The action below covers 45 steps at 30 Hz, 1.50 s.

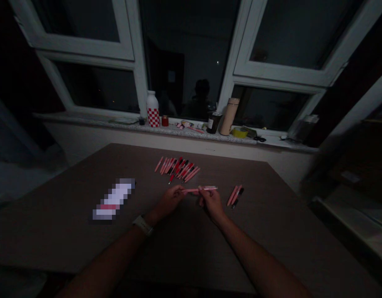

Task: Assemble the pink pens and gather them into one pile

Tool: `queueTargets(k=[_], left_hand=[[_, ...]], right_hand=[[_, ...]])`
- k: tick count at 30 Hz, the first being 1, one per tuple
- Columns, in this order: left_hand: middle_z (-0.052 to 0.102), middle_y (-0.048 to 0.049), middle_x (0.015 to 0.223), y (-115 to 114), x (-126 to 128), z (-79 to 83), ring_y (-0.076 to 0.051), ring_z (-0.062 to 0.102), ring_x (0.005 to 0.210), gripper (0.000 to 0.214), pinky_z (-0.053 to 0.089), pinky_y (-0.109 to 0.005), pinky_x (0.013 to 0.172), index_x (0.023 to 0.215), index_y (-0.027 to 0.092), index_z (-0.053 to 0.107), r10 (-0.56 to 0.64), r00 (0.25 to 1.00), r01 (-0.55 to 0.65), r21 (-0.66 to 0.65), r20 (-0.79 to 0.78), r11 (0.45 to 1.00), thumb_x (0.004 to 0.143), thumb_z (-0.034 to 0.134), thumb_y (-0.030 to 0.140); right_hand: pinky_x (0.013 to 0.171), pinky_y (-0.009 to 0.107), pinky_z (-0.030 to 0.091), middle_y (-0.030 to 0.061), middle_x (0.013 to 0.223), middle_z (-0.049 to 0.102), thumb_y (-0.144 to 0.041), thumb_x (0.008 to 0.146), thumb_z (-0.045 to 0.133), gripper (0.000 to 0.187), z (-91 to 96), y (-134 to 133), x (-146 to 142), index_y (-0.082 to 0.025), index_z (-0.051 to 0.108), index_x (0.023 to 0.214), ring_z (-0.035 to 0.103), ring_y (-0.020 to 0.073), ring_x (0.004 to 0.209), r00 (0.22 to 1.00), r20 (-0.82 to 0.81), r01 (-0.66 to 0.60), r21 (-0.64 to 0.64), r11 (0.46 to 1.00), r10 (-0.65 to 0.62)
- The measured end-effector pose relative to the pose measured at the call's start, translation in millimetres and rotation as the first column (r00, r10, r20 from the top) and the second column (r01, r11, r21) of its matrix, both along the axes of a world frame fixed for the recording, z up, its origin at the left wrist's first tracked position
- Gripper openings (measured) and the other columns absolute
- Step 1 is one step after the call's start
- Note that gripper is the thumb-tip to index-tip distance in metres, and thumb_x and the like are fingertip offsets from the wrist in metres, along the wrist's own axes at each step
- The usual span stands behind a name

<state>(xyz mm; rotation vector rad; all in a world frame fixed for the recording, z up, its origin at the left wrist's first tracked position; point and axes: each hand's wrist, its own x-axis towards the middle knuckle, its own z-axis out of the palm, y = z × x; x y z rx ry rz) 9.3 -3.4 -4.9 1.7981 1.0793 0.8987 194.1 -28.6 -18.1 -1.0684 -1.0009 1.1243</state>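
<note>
One pink pen [191,191] crosswise between left hand [174,196] and right hand [212,202], both clamped on it.

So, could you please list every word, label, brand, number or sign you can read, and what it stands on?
None can be read.
Dark cup on the sill: pale label, too small.
Held pink pen: any print too small.
Pen pile: any print too small.
Bright pixelated object: unreadable.

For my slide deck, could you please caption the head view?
Left hand and right hand hold slim pink pieces over a brown table, pens clustered beyond.
</note>
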Motion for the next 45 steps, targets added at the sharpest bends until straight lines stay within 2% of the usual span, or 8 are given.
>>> queueTargets(k=[9,11,16,26,30,35,41,45], left_hand=[[0.046,0.0023,0.052,1.6,-1.3,-0.5,-0.015,0.046,0.053,0.061,0.033,-0.026,0.054,0.063,0.016,0.061,0.057,0.990,-0.066,-0.069,-0.127,0.995,0.090,0.033,0.063],[0.048,0.0022,0.053,1.3,-0.5,-0.7,-0.015,0.047,0.054,0.059,0.034,-0.026,0.055,0.067,0.016,0.062,0.046,0.995,-0.053,-0.075,-0.091,0.996,0.090,0.033,0.063],[0.057,0.0023,0.071,1.1,0.1,-3.0,-0.014,0.052,0.066,0.039,0.038,-0.023,0.061,0.088,0.017,0.060,-0.007,0.999,0.008,-0.008,0.033,1.000,0.083,0.054,0.055],[0.045,0.0022,0.050,3.4,-1.3,-3.5,-0.014,0.046,0.051,0.061,0.032,-0.025,0.052,0.060,0.017,0.058,0.139,0.985,-0.146,-0.063,-0.105,0.987,0.089,0.031,0.064],[0.052,0.0013,0.056,3.8,-0.5,-2.9,-0.014,0.048,0.053,0.055,0.034,-0.025,0.052,0.069,0.016,0.062,0.148,0.987,-0.149,-0.011,-0.056,0.989,0.088,0.037,0.061],[0.050,0.0029,0.055,8.2,-2.8,-6.7,-0.013,0.046,0.051,0.046,0.034,-0.024,0.050,0.071,0.018,0.058,0.204,0.979,-0.204,-0.001,0.025,0.979,0.085,0.045,0.059],[0.059,-0.0010,0.066,14.3,-8.0,-10.6,-0.016,0.053,0.058,0.041,0.038,-0.024,0.053,0.083,0.017,0.060,0.312,0.945,-0.314,0.002,0.098,0.950,0.082,0.049,0.056],[0.065,-0.0045,0.075,17.2,-10.7,-12.3,-0.020,0.060,0.069,0.038,0.044,-0.028,0.062,0.089,0.016,0.062,0.380,0.921,-0.387,0.071,0.090,0.919,0.081,0.052,0.052]], right_hand=[[0.038,0.021,0.031,-0.0030,0.046,0.058,-0.055,0.070,0.072,0.041,-2.8,0.0,0.3,-0.015,0.062,0.077,0.047,0.0097,0.037,0.999,0.041,0.013,0.005,1.000,-0.014],[0.038,0.020,0.031,-0.0037,0.046,0.057,-0.054,0.072,0.071,0.040,-3.3,-0.5,1.2,-0.015,0.063,0.077,0.047,0.0095,0.038,0.998,0.053,0.015,0.012,1.000,-0.016],[0.039,0.019,0.031,-0.0050,0.044,0.054,-0.053,0.071,0.073,0.040,-4.4,-0.3,1.6,-0.015,0.062,0.077,0.046,0.0092,0.038,0.999,0.046,0.028,0.014,1.000,-0.028],[0.039,0.020,0.030,-0.0055,0.044,0.054,-0.053,0.069,0.073,0.041,-4.8,2.6,1.7,-0.016,0.061,0.079,0.045,0.0089,0.037,0.999,-0.044,0.019,0.010,1.000,-0.019],[0.038,0.020,0.028,-0.0058,0.050,0.056,-0.052,0.071,0.072,0.038,-8.5,6.1,3.8,-0.017,0.058,0.079,0.041,0.0066,0.036,0.995,-0.097,0.035,0.030,0.999,-0.032],[0.034,0.018,0.027,-0.0027,0.080,0.067,-0.048,0.071,0.073,0.037,-13.6,11.1,4.7,-0.020,0.053,0.087,0.041,0.0034,0.036,0.977,-0.206,0.059,0.062,0.996,-0.045],[0.033,0.018,0.031,-0.0047,0.076,0.065,-0.048,0.073,0.071,0.036,-14.6,13.2,8.4,-0.022,0.051,0.090,0.040,0.0037,0.035,0.967,-0.231,0.121,0.059,0.991,-0.105],[0.032,0.017,0.030,-0.0055,0.071,0.064,-0.048,0.072,0.071,0.038,-12.3,13.5,15.4,-0.022,0.050,0.091,0.039,0.0040,0.035,0.960,-0.202,0.202,0.028,0.979,-0.192]])
